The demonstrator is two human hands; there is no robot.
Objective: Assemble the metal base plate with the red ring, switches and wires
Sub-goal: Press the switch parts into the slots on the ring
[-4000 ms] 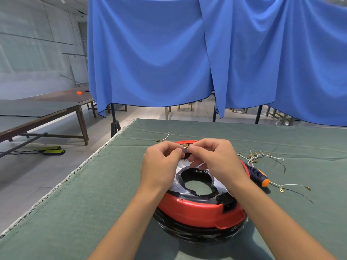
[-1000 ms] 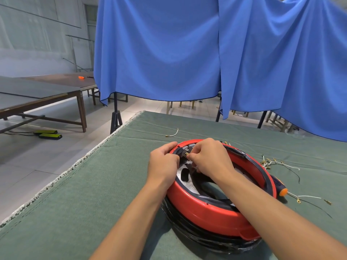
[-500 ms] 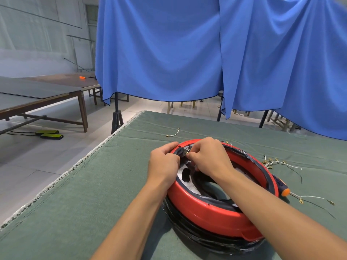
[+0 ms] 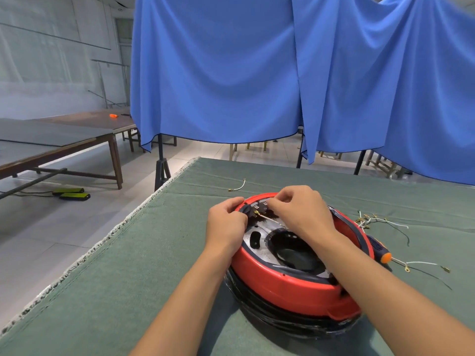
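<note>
My left hand [image 4: 226, 224] curls against the far left rim of the round red plastic ring [image 4: 290, 283], fingertips pinching the small black switch [image 4: 253, 208] there. My right hand [image 4: 300, 211] pinches beside it above a thin white wire [image 4: 270, 219]. The silver metal base plate [image 4: 257, 238] sits inside the ring on the green cloth table [image 4: 128, 278].

switch [image 4: 257, 207]: my fingers cover part of it
screwdriver [image 4: 380, 250]: the red ring [image 4: 290, 286] hides its shaft
</note>
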